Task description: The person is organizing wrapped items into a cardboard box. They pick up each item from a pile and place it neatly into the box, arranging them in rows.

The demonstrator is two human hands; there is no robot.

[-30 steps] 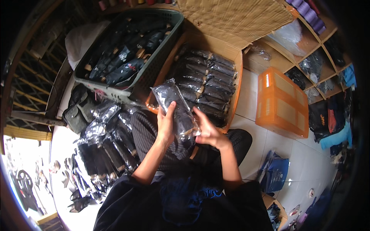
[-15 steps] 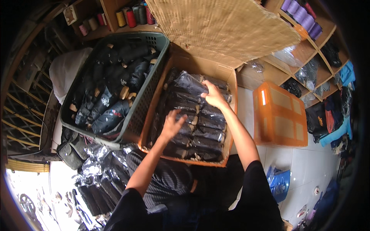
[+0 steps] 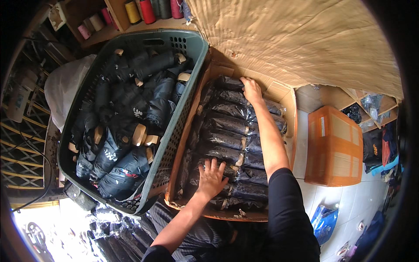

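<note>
A cardboard box (image 3: 174,197) in front of me holds two columns of black folded umbrellas (image 3: 222,142) in clear plastic sleeves, pale handle ends showing between the columns. My left hand (image 3: 212,179) lies flat with fingers spread on the umbrellas near the box's front. At the far end, my right hand (image 3: 252,91) curls its fingers around the handle end of the farthest wrapped umbrella (image 3: 229,83), which lies level in the left column. Part of the right column is hidden by my right forearm.
Left of the box stands a dark green basket (image 3: 198,48) heaped with unwrapped black umbrellas with wooden handles. The box's raised flap (image 3: 301,39) leans over the back right. A taped carton (image 3: 334,146) and a blue plastic package (image 3: 324,223) are on the tiled floor. Thread spools (image 3: 147,12) stand behind.
The wrapped umbrella in my right hand has come down from a tilt to lie in the far row. My left hand has lowered onto the umbrellas. The view has shifted closer to the box.
</note>
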